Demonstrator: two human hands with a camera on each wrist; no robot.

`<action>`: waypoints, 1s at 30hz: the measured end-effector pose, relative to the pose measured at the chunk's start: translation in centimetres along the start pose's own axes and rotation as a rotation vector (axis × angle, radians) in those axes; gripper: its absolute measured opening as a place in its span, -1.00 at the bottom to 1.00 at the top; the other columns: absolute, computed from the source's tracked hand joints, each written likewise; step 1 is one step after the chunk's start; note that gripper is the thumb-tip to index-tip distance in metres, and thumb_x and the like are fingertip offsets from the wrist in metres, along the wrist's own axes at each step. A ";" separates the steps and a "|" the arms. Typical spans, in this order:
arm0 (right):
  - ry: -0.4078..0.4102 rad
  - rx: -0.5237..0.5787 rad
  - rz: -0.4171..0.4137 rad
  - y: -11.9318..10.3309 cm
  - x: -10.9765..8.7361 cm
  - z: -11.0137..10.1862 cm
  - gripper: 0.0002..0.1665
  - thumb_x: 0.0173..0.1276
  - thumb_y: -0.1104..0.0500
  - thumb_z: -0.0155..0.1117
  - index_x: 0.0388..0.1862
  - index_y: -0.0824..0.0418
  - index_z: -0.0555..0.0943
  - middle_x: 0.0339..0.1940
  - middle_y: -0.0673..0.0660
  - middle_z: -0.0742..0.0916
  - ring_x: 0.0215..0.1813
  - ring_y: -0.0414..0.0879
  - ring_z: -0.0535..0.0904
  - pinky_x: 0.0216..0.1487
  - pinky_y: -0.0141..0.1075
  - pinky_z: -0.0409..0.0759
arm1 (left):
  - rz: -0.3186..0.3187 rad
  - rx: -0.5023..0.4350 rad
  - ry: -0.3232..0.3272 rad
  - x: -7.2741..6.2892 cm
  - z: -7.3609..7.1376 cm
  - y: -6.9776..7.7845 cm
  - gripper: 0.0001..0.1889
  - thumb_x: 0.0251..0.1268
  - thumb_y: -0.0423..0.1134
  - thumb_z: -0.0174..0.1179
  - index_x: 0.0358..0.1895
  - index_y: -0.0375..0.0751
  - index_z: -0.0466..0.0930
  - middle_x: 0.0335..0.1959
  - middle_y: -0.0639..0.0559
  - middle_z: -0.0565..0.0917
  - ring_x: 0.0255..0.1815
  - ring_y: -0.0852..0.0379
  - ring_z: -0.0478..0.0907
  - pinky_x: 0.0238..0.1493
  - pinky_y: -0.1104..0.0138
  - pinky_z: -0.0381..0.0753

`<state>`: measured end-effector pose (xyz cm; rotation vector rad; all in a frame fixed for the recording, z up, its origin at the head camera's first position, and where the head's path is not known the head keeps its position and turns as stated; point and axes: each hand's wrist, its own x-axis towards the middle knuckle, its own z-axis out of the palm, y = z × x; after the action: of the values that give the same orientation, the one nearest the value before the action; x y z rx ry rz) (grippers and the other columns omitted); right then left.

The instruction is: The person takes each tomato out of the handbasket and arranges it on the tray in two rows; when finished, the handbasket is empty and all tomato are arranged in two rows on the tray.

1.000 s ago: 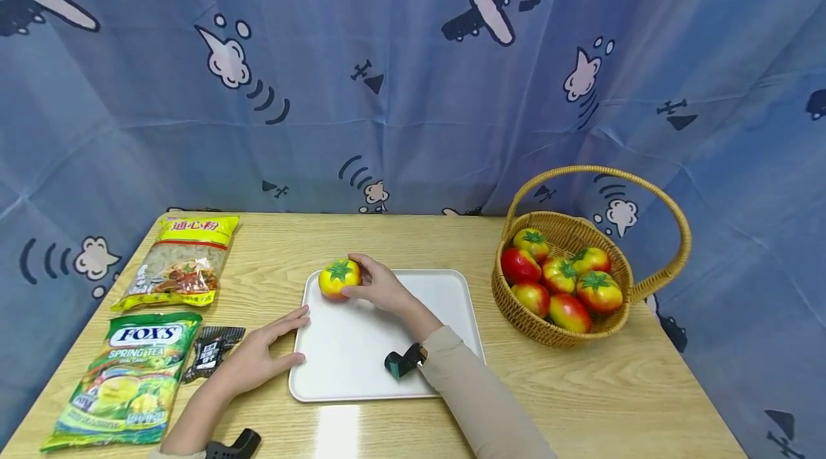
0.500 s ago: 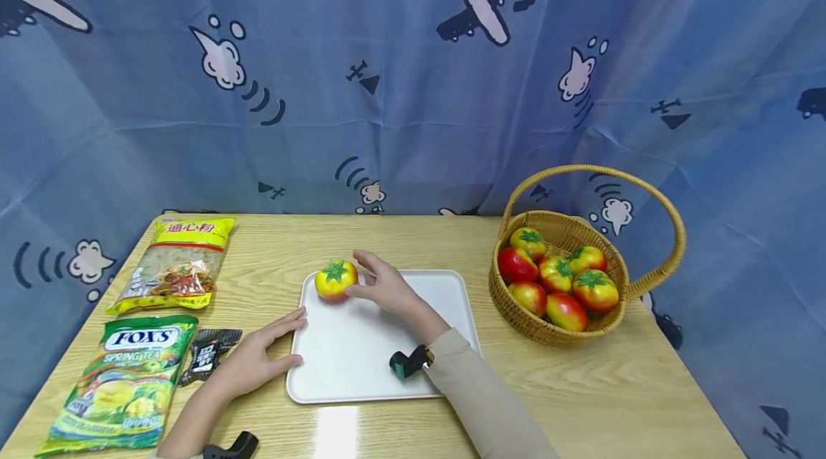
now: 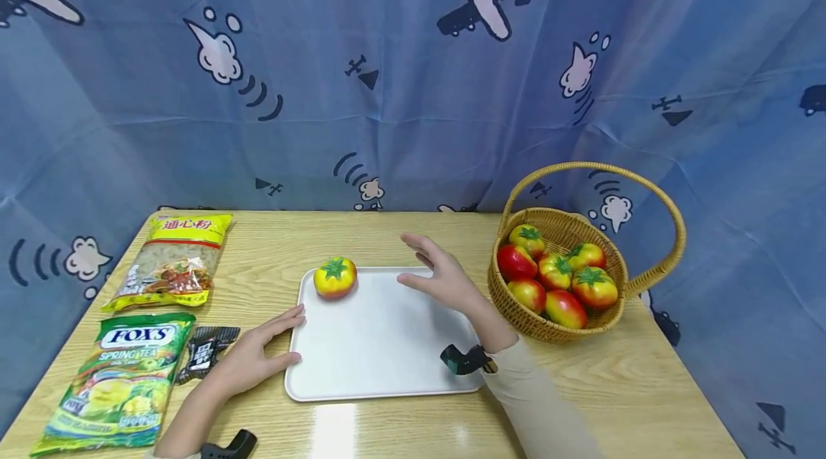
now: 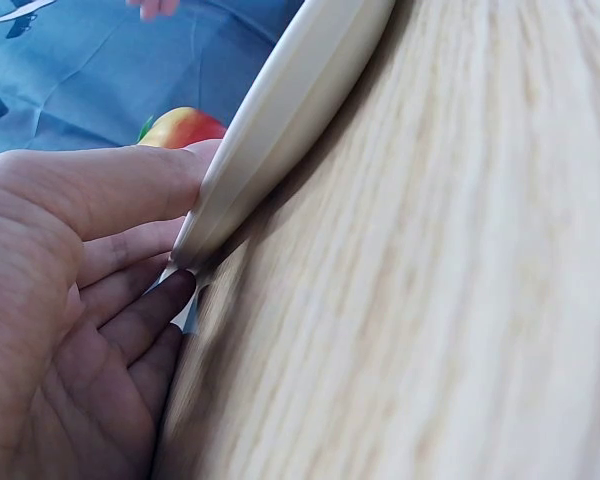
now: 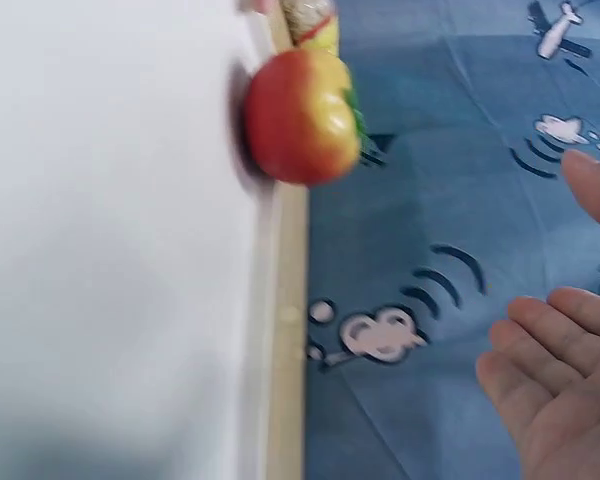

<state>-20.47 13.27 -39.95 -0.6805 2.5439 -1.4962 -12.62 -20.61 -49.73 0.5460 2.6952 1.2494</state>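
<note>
One yellow-red tomato with a green leafy top sits in the far left corner of the white tray. My left hand rests at the tray's left edge, its thumb and fingertips right at the rim; the left wrist view shows the fingers against the tray's side. Over the right part of the tray, my right hand is held in the air with thumb and fingers spread and nothing between them. In the right wrist view its palm is bare, well apart from the tomato.
A wicker basket with a tall handle stands at the right, holding several red-yellow fruits. Along the left lie a pasta bag, a green FOX'S candy bag and a small black packet. A blue curtain hangs behind the table.
My right hand has let go of the tomato and moved right, away from it. The tomato stays in the tray's corner. My left hand has kept its place at the tray's edge.
</note>
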 end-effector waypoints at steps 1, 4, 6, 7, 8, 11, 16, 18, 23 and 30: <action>0.012 0.011 -0.011 0.0 -0.4 -0.8 -0.16 0.23 0.18 0.36 0.43 0.30 0.22 0.44 0.22 0.35 0.46 0.08 0.24 0.46 -0.05 0.21 | -0.001 -0.001 0.002 0.0 0.0 0.0 -0.34 0.15 0.06 0.28 0.32 -0.10 0.42 0.45 0.03 0.27 0.45 -0.17 0.16 0.35 -0.12 0.21; 0.052 0.026 -0.027 -0.1 -1.6 -3.0 -0.18 0.24 0.20 0.35 0.42 0.30 0.22 0.44 0.24 0.34 0.47 0.09 0.23 0.45 -0.01 0.20 | -0.004 -0.004 0.004 0.0 0.0 -0.1 -0.34 0.15 0.06 0.28 0.32 -0.09 0.41 0.45 0.03 0.27 0.45 -0.17 0.16 0.35 -0.13 0.21; 0.080 0.029 -0.030 -0.1 -2.4 -4.5 -0.18 0.24 0.23 0.34 0.43 0.30 0.21 0.44 0.25 0.34 0.47 0.10 0.21 0.46 0.00 0.19 | -0.004 -0.007 0.003 0.0 0.0 -0.1 -0.34 0.15 0.06 0.28 0.32 -0.09 0.41 0.45 0.04 0.26 0.45 -0.16 0.15 0.35 -0.12 0.21; 0.094 0.019 -0.026 -0.1 -2.7 -5.3 -0.18 0.25 0.23 0.33 0.43 0.29 0.21 0.44 0.24 0.34 0.48 0.10 0.21 0.46 0.00 0.18 | -0.005 -0.007 0.002 -0.1 0.0 -0.1 -0.35 0.16 0.06 0.28 0.32 -0.08 0.41 0.45 0.04 0.26 0.45 -0.16 0.15 0.35 -0.12 0.21; 0.109 0.008 -0.023 -0.1 -3.1 -6.0 -0.19 0.26 0.23 0.32 0.43 0.30 0.21 0.44 0.25 0.33 0.48 0.11 0.21 0.46 0.01 0.18 | -0.005 -0.007 0.003 -0.1 0.0 -0.1 -0.35 0.15 0.06 0.28 0.32 -0.08 0.41 0.45 0.05 0.27 0.45 -0.15 0.16 0.35 -0.12 0.22; 0.150 -0.027 0.008 0.2 -4.0 -8.1 -0.20 0.28 0.23 0.30 0.43 0.34 0.19 0.44 0.28 0.32 0.48 0.15 0.19 0.46 0.04 0.15 | 0.002 -0.002 0.003 -0.1 0.0 0.0 -0.36 0.15 0.06 0.28 0.31 -0.06 0.42 0.44 0.05 0.28 0.45 -0.14 0.17 0.35 -0.11 0.23; 0.200 -0.128 0.100 0.5 -5.3 -11.6 -0.21 0.31 0.15 0.28 0.43 0.30 0.19 0.43 0.28 0.34 0.47 0.15 0.20 0.44 -0.01 0.15 | 0.008 -0.018 -0.005 -0.1 0.0 0.3 -0.37 0.16 0.05 0.28 0.30 -0.07 0.43 0.44 0.00 0.29 0.44 -0.18 0.17 0.33 -0.14 0.24; 0.207 -0.142 0.126 0.6 -5.8 -12.9 -0.20 0.32 0.13 0.27 0.44 0.30 0.18 0.43 0.28 0.34 0.47 0.16 0.20 0.43 -0.05 0.15 | 0.007 -0.020 -0.007 -0.1 -0.1 0.4 -0.38 0.17 0.06 0.27 0.30 -0.06 0.43 0.44 -0.01 0.29 0.44 -0.20 0.17 0.32 -0.15 0.24; 0.186 -0.134 0.183 1.5 -6.1 -16.0 -0.15 0.35 0.10 0.23 0.48 0.34 0.07 0.45 0.33 0.28 0.48 0.22 0.14 0.45 0.04 0.11 | 0.001 -0.019 -0.007 0.0 -0.2 0.3 -0.37 0.17 0.05 0.28 0.31 -0.06 0.43 0.44 0.00 0.28 0.44 -0.19 0.17 0.33 -0.14 0.24; 0.124 -0.178 0.266 4.1 -5.4 -18.8 -0.09 0.38 0.04 0.19 0.50 0.37 -0.01 0.47 0.42 0.19 0.48 0.32 0.08 0.42 0.19 0.11 | -0.022 -0.033 -0.015 0.0 -0.1 0.2 -0.36 0.15 0.04 0.29 0.31 -0.06 0.42 0.45 0.03 0.27 0.46 -0.14 0.14 0.36 -0.11 0.21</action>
<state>-22.90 32.32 -34.58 -0.2578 2.7516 -1.2732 -12.56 -20.55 -49.50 0.5187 2.6559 1.2762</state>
